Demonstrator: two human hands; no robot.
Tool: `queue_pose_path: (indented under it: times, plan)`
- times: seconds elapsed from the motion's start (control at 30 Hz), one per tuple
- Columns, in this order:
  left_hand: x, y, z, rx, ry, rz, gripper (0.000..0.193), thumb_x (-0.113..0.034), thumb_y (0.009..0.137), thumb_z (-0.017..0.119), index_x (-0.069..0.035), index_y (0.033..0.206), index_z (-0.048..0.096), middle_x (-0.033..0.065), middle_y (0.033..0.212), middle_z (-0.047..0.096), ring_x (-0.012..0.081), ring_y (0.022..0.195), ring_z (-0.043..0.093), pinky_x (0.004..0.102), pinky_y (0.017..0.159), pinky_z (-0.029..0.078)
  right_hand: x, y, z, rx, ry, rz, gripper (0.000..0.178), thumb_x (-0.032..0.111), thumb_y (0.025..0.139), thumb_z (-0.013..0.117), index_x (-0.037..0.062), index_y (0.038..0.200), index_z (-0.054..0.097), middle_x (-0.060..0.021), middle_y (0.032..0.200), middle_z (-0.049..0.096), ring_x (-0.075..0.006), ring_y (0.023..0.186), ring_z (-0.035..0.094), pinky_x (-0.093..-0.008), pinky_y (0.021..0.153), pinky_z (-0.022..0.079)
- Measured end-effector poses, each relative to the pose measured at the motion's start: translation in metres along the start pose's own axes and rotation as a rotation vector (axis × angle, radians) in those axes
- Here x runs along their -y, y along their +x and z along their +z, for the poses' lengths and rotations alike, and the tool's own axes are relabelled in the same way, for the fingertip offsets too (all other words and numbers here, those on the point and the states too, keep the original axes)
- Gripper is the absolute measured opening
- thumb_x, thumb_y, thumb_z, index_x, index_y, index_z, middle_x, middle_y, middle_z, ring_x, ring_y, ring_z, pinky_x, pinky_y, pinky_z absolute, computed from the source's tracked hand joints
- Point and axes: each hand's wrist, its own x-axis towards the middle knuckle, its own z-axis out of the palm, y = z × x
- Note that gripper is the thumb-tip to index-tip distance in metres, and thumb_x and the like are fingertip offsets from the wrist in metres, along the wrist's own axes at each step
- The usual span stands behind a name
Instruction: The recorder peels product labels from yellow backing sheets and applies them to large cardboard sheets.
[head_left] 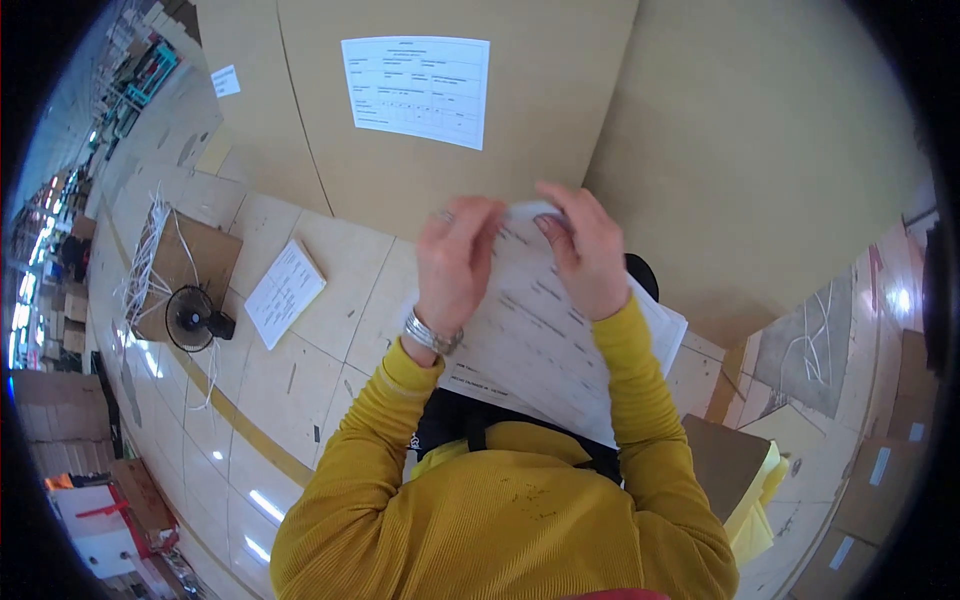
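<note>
A white printed sheet (535, 300) hangs tilted between my hands in front of my body, its print slightly smeared by motion. My left hand (455, 262), with a metal bracelet watch at the wrist, is closed at the sheet's far left corner. At the far right corner my right hand (588, 250) pinches the edge between thumb and fingers. More printed sheets (665, 330) lie beneath it on my lap. Just beyond my hands stands a large cardboard box (540, 110), with a printed label sheet (418, 92) on its side.
On the tiled floor to the left lies a stack of printed sheets (285, 292). Beside it are a small black fan (190, 318) and a carton (205, 250) with white strapping. A brown board (725, 455) with yellow material stands at my right. Cartons (890, 490) line the far right.
</note>
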Motion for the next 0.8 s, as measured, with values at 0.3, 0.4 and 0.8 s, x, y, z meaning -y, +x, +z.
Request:
queue_pose_path:
  times: [0.3, 0.4, 0.8]
  plan:
    - [0.003, 0.047, 0.010, 0.061, -0.260, -0.238, 0.013, -0.012, 0.084, 0.060, -0.002, 0.093, 0.063, 0.0088, 0.073, 0.062, 0.0129, 0.060, 0.056, 0.0250, 0.056, 0.044, 0.007, -0.003, -0.074, 0.294, -0.062, 0.327, 0.013, 0.005, 0.072, 0.068, 0.0006, 0.083, 0.061, -0.0107, 0.071, 0.057, -0.0212, 0.056, 0.054, -0.0290, 0.053, 0.044]
    - [-0.011, 0.061, 0.025, 0.172, -0.234, 0.027, 0.012, -0.014, 0.082, 0.062, -0.005, 0.090, 0.065, 0.0083, 0.072, 0.063, 0.0174, 0.058, 0.057, 0.0270, 0.054, 0.044, 0.009, 0.013, -0.066, 0.027, 0.092, 0.314, 0.012, 0.003, 0.073, 0.068, 0.0004, 0.083, 0.061, -0.0076, 0.071, 0.056, -0.0148, 0.056, 0.052, -0.0256, 0.053, 0.043]
    - [-0.073, 0.095, 0.055, 0.440, -0.073, 0.293, 0.011, -0.021, 0.079, 0.063, -0.011, 0.081, 0.066, 0.0040, 0.067, 0.061, 0.0231, 0.054, 0.056, 0.0321, 0.049, 0.042, 0.000, 0.023, -0.116, -0.069, 0.543, 0.436, 0.008, 0.004, 0.083, 0.059, -0.0011, 0.089, 0.062, -0.0014, 0.072, 0.057, -0.0077, 0.060, 0.051, -0.0202, 0.057, 0.043]
